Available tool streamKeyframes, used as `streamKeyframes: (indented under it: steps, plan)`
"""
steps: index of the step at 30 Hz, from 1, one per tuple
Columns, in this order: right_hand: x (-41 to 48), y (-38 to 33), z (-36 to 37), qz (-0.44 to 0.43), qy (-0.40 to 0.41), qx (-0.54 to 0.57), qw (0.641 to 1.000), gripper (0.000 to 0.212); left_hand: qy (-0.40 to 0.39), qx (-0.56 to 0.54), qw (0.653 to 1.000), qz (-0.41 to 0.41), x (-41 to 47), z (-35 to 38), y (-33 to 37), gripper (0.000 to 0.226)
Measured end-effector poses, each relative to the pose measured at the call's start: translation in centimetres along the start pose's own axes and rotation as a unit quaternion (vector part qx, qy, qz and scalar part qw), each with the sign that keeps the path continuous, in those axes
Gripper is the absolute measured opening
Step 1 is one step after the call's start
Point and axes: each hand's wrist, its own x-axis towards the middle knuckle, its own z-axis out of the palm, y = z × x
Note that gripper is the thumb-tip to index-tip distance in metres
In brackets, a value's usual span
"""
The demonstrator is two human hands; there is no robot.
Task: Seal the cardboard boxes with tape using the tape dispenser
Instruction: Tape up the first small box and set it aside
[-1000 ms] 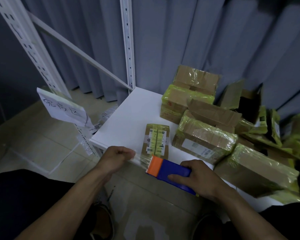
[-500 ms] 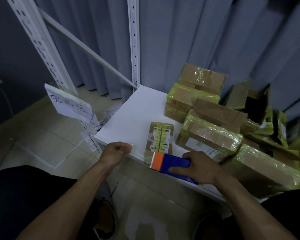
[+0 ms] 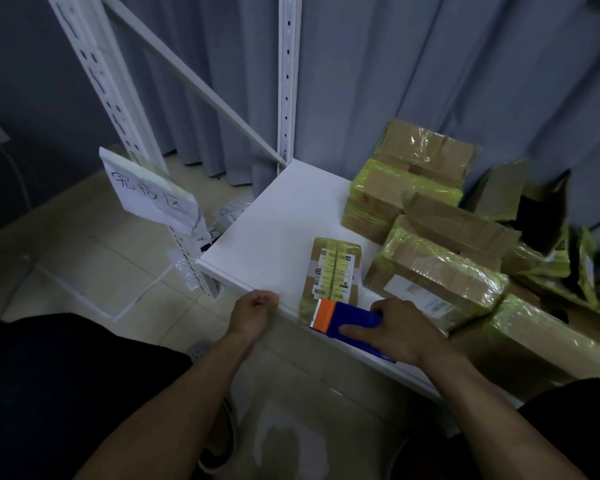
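Observation:
A small flat cardboard box (image 3: 333,271) with a shipping label and yellow-green tape lies near the front edge of the white shelf (image 3: 284,216). My right hand (image 3: 404,332) grips a blue tape dispenser (image 3: 355,322). Its orange head sits at the near end of the small box. My left hand (image 3: 253,311) is a closed fist at the shelf's front edge, just left of the box. No tape shows between that fist and the dispenser.
A pile of cardboard boxes (image 3: 437,271) wrapped in yellow-green tape fills the right of the shelf, some with open flaps. White rack uprights (image 3: 286,81) and a handwritten paper sign (image 3: 149,195) stand to the left. There is tiled floor below and a grey curtain behind.
The dispenser has moved up against the near end of the small box. My left fist has risen to the shelf edge. The clear tape strip stretched between my hands earlier no longer shows.

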Motion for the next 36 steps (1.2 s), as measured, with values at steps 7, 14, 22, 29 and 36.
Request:
streamKeyframes:
  steps: [7,14,22,29,36]
  plan:
    - [1.5,-0.4,0.9,0.023,-0.014,-0.059,0.998,0.058,0.027,-0.002,1.000,-0.003,0.5,1.5,-2.0,0.006]
    - [2.4,-0.1,1.9,0.048,-0.012,-0.071,0.996,0.061,0.040,-0.016,0.999,0.026,1.0,3.4,-3.1,0.009]
    - [2.9,0.0,2.2,0.061,-0.016,-0.077,0.995,0.061,-0.018,0.019,1.000,0.002,1.3,5.2,-4.7,0.027]
    - [3.1,0.1,2.4,0.061,-0.017,-0.084,0.994,0.063,0.037,0.023,0.992,0.120,0.3,4.3,-4.3,0.025]
    - [3.2,0.6,2.0,0.056,-0.018,-0.083,0.995,0.062,-0.124,0.045,0.968,0.216,-0.6,3.4,-3.6,0.028]
